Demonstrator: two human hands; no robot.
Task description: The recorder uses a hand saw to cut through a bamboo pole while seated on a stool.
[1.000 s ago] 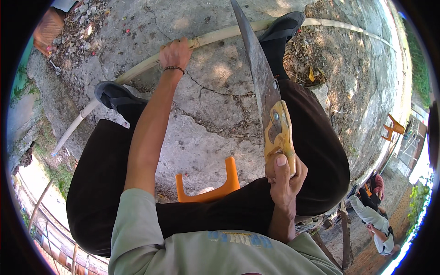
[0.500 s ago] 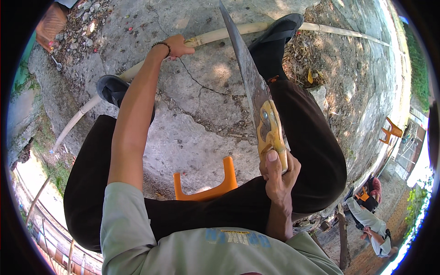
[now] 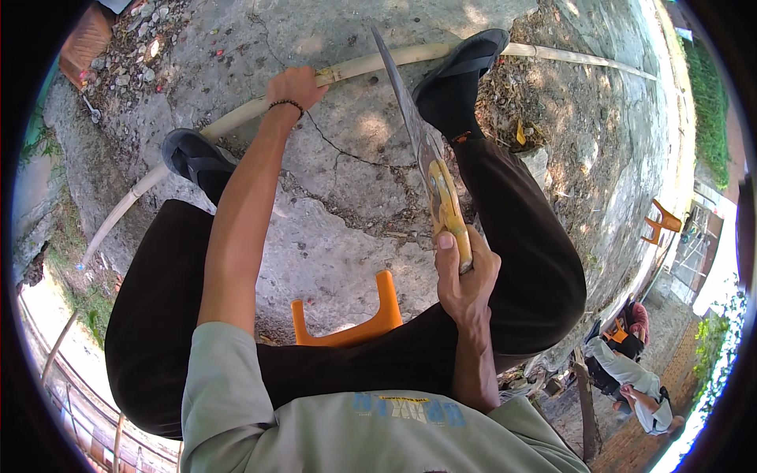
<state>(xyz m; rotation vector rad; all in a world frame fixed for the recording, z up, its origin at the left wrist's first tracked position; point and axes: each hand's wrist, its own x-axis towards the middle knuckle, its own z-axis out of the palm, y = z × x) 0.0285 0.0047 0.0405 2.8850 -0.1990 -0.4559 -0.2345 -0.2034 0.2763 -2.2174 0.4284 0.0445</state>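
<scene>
A long pale bamboo pole [image 3: 351, 68] lies across the concrete in front of me, bending from far left to far right in this wide view. My left hand [image 3: 298, 87] is closed around it, left of the saw. My right hand [image 3: 469, 276] grips the yellow-brown handle [image 3: 446, 205] of a handsaw, thumb on top. The saw's dark, worn blade [image 3: 407, 104] points away from me and its far end crosses over the pole; I cannot tell whether it touches. My right foot [image 3: 473, 59] rests on the pole right of the blade, and my left foot [image 3: 193, 162] is against it at left.
Part of an orange plastic stool [image 3: 386, 303] shows between my legs. Cracked concrete [image 3: 347, 213] spreads under the pole, with dry leaves by my right foot. Another orange stool [image 3: 662, 221] stands far right. A person [image 3: 631, 374] sits at lower right. Rubble and a brown block [image 3: 85, 43] lie far left.
My right hand has drawn the saw slightly back and left, and the blade is turned more edge-on. The left hand has shifted and wrapped over the pole.
</scene>
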